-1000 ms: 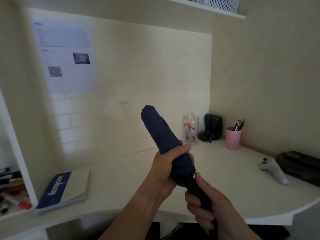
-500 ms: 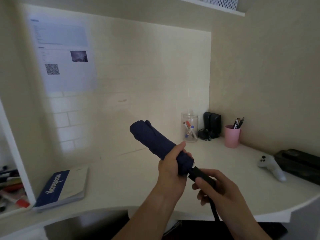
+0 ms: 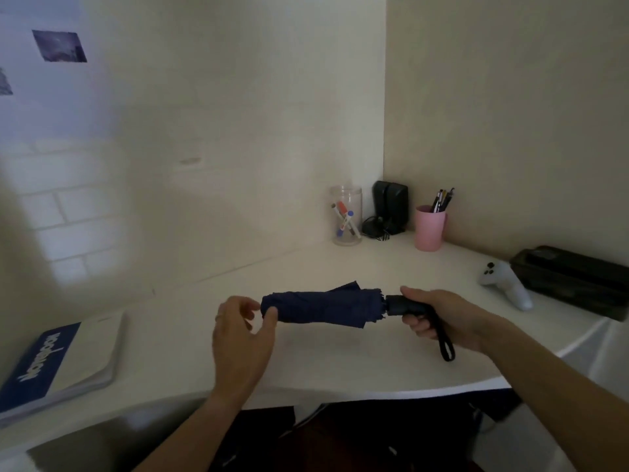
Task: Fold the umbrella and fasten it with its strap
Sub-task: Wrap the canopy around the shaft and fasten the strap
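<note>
We hold the umbrella (image 3: 323,306) level above the white table (image 3: 340,362), its folded navy canopy pointing to our left and its black handle (image 3: 403,305) to our right. Our right hand (image 3: 439,315) is closed around the handle, the fingers (image 3: 417,327) curled under it; a black wrist loop (image 3: 444,337) hangs from the handle past the palm. Our left hand (image 3: 240,330) is half open at the tip of the canopy: the thumb (image 3: 269,318) touches the cloth while the other fingers stay spread and grip nothing. A loose flap of cloth stands up near the handle end; whether the strap is fastened we cannot tell. On the table lie a blue-and-white notebook (image 3: 61,359) at far left, and toward the back corner a clear jar (image 3: 346,216) of markers, a black speaker (image 3: 389,207) and a pink cup (image 3: 429,228) of pens. A white controller (image 3: 505,282) rests beside a dark case (image 3: 575,281) at right.
</note>
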The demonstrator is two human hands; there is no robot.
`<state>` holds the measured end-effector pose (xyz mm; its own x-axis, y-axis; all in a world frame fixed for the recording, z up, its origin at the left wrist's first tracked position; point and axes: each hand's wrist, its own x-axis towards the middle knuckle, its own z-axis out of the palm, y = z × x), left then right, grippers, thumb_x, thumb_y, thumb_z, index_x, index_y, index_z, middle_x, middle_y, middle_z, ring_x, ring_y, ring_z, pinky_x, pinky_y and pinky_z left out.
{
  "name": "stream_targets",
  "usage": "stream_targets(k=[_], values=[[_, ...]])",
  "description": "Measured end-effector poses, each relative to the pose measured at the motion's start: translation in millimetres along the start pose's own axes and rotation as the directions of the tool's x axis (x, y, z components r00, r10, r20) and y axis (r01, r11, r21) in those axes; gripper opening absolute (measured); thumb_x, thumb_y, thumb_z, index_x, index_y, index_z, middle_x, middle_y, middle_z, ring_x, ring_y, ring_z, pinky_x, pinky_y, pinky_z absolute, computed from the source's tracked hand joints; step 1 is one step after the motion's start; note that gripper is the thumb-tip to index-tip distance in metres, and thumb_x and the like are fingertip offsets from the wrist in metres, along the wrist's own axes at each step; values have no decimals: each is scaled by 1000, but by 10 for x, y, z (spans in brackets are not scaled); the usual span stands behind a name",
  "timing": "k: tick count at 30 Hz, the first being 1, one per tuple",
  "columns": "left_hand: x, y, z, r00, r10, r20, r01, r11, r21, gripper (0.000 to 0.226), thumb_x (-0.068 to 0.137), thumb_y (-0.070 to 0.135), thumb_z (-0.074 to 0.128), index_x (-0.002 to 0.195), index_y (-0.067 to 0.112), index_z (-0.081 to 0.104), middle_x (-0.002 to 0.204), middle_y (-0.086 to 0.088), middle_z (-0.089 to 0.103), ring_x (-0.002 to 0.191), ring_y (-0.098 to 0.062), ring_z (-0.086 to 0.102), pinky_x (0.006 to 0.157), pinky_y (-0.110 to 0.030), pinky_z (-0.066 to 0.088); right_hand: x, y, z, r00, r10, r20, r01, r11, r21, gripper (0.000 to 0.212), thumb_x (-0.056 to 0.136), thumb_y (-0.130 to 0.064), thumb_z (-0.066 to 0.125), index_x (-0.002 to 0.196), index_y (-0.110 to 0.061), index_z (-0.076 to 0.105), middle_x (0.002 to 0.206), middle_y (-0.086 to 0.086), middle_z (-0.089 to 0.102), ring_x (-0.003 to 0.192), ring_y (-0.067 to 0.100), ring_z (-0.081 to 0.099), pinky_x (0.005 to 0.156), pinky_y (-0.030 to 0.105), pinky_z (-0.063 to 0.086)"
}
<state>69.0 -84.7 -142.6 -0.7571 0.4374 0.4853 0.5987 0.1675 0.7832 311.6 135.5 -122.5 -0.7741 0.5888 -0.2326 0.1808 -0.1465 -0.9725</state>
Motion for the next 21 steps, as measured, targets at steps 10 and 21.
stream_targets(k=[10,21], values=[[293,-491,195,908,218,358,-234,972,2,27,90,21,71,113,33,65,111,22,62,104,-2,60,87,-31,55,297,150,-4,884,-346,-314,-8,661,-750,40,98,-54,49,87,-19,66,70,-4,67,63,13,58,58,25,40],[418,-576,184,935,-59,350,121,980,-160,24,95,4,55,103,16,74,106,2,74,91,5,63,71,-1,44,384,686,-321,623,-760,-185,-233,45,-971,7,87,-10,69,80,-9,66,76,10,66,70,33,56,63,39,40]])
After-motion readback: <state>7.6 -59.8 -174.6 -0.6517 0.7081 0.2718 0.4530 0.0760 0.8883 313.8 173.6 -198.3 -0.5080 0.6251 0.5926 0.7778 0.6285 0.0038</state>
